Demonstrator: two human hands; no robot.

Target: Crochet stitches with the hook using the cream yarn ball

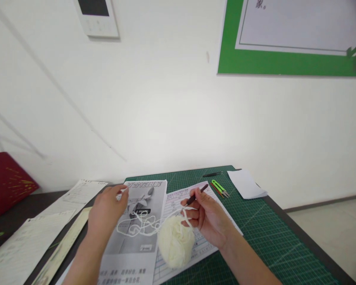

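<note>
I am gripping a dark-handled crochet hook (197,194) in my right hand (207,215), thumb and forefinger closing on it like a pen while a cream strand is looping about the other fingers. My left hand (108,209) is hovering over the left edge of the printed sheet (118,263), thumb and forefinger curling near each other; I cannot tell whether they are pinching any yarn. The cream yarn ball (176,242) is sitting just below my right hand, where the printed sheet's right edge is meeting the handwritten sheet (175,196). Its loose yarn (136,229) is trailing in tangled loops across the printed sheet. The work is looking barely begun, I judge: yarn is lying drawn out and looping about my fingers, but no row of stitches is showing, and the slack and the bulky ball are remaining unworked. Toward the far right corner of the green cutting mat (273,237), green thread snips (219,187) are lying apart from the yarn
</note>
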